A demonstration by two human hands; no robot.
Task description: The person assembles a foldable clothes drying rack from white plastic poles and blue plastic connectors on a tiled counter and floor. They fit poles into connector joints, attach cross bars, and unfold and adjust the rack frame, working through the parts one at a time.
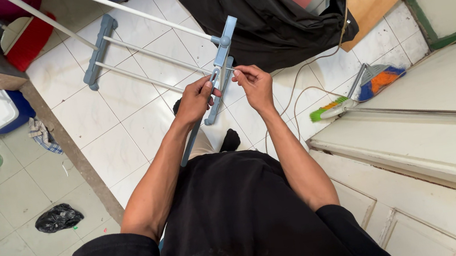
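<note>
Left hand (195, 100) pinching the grey bracket (223, 68), steadying it | right hand (256, 84) fingers pinching a thin pin at its side | drying rack rods (150, 52) lying beyond my fingers

White tiled floor (137, 123) — pale panelled door (428, 176) beside.

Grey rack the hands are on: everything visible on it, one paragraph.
The drying rack has thin white metal-looking rods set into blue-grey, plastic-looking end bars. It lies tilted over the white tiled floor, the far end bar by the red dustpan, the near end bar raised at the hands. The left hand grips that near bar; the right hand pinches a thin rod at its joint.
</note>
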